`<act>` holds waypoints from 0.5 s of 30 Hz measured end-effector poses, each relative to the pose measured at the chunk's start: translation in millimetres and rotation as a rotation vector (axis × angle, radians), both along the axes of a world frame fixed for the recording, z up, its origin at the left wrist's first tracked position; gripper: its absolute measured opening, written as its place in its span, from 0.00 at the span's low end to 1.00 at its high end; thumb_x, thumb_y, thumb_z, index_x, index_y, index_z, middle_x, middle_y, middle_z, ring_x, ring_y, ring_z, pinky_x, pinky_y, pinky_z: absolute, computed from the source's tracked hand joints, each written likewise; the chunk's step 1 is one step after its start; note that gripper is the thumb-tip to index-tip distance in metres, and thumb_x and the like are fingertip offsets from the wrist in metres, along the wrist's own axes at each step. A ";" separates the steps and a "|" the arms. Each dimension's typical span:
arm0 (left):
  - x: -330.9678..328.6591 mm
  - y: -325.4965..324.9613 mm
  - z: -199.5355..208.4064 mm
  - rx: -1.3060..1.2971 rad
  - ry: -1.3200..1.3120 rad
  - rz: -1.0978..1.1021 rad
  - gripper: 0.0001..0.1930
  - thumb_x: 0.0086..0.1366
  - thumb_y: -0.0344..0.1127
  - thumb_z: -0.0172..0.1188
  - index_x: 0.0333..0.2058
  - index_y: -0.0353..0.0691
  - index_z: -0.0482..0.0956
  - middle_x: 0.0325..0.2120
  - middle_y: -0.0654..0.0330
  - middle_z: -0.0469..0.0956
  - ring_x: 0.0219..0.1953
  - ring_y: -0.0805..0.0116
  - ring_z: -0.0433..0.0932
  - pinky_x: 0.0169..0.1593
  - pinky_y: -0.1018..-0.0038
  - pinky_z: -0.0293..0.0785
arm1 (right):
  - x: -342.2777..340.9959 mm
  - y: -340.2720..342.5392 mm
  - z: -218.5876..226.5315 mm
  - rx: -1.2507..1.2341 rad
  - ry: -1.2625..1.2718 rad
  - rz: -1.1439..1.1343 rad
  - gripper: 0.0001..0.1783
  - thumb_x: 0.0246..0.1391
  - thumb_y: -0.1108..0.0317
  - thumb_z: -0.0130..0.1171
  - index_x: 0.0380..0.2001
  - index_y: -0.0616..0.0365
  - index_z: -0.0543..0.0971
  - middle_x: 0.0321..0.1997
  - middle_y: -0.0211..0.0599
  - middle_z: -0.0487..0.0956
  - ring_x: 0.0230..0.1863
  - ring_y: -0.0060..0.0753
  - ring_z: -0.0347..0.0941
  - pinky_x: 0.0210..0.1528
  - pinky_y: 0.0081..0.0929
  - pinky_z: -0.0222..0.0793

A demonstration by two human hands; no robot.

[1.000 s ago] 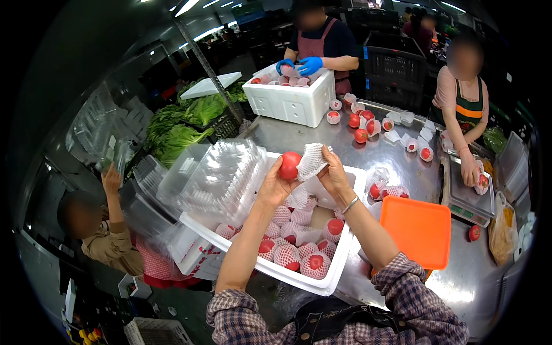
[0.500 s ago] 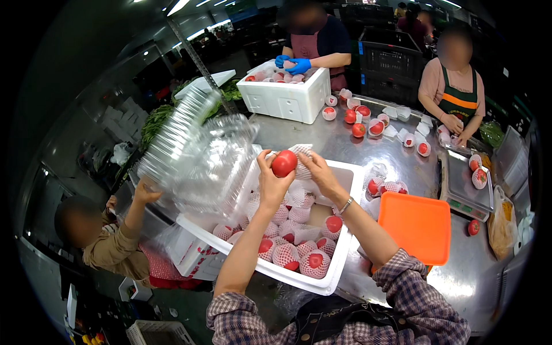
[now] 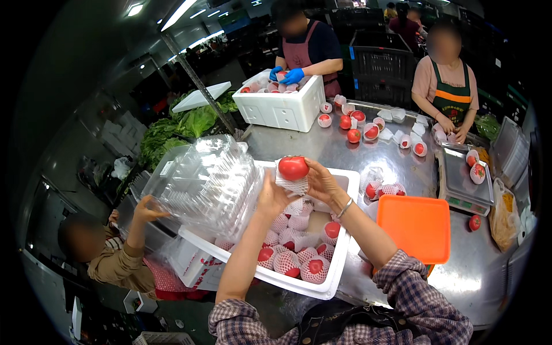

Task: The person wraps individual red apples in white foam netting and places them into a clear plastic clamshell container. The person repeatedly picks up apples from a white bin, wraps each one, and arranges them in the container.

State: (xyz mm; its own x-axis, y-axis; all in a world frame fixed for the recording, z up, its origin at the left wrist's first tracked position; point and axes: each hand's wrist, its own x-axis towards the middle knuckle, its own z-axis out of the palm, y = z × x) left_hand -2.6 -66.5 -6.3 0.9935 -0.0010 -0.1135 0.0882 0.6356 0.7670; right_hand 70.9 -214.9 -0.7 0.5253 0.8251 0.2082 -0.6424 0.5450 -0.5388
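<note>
Tomato [image 3: 293, 168], red and glossy, sat in a white foam net [image 3: 294, 186] above the polystyrene box [image 3: 344, 257]. I saw the left hand [image 3: 275, 196] cupping it from one side, the right hand [image 3: 324, 185] pinching from the other.

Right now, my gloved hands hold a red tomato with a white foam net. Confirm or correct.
Not gloved: in the head view, your left hand and right hand are bare, holding the red tomato with the white foam net. A co-worker wears the blue gloves.
</note>
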 end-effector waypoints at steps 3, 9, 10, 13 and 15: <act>0.9 -3.1 -13.6 -0.007 0.042 -0.181 0.28 0.65 0.60 0.36 0.56 0.47 0.60 0.56 0.57 0.63 0.55 0.56 0.64 0.56 0.52 0.60 | 1.5 2.2 -3.7 0.123 0.063 0.065 0.26 0.54 0.55 0.55 0.50 0.61 0.67 0.50 0.42 0.72 0.49 0.34 0.71 0.53 0.30 0.68; 7.6 1.1 -11.4 -0.045 -0.022 0.051 0.17 0.66 0.44 0.45 0.50 0.44 0.67 0.46 0.61 0.71 0.46 0.66 0.72 0.51 0.64 0.69 | 7.9 -5.4 -7.0 0.096 -0.018 0.027 0.26 0.53 0.56 0.56 0.50 0.61 0.67 0.50 0.41 0.72 0.48 0.32 0.72 0.51 0.31 0.70; 9.1 4.8 -13.9 -0.043 -0.045 0.093 0.15 0.65 0.42 0.47 0.48 0.43 0.68 0.43 0.61 0.73 0.43 0.68 0.74 0.49 0.68 0.71 | 6.6 -3.9 -5.1 0.076 -0.071 0.022 0.26 0.53 0.56 0.56 0.50 0.61 0.68 0.50 0.40 0.72 0.48 0.31 0.72 0.51 0.30 0.70; 9.1 16.4 -23.0 0.225 -0.179 0.412 0.09 0.63 0.34 0.52 0.41 0.39 0.70 0.33 0.63 0.76 0.33 0.73 0.75 0.38 0.78 0.72 | 0.9 2.0 1.5 -0.053 -0.202 -0.031 0.26 0.51 0.57 0.59 0.49 0.61 0.68 0.49 0.37 0.72 0.47 0.27 0.72 0.49 0.28 0.71; 10.2 11.9 -17.2 0.642 -0.269 0.654 0.05 0.62 0.30 0.53 0.36 0.38 0.70 0.30 0.62 0.76 0.30 0.70 0.77 0.33 0.72 0.72 | -0.1 3.2 1.6 -0.170 -0.264 -0.136 0.27 0.50 0.58 0.61 0.49 0.61 0.68 0.48 0.37 0.72 0.46 0.27 0.72 0.49 0.28 0.70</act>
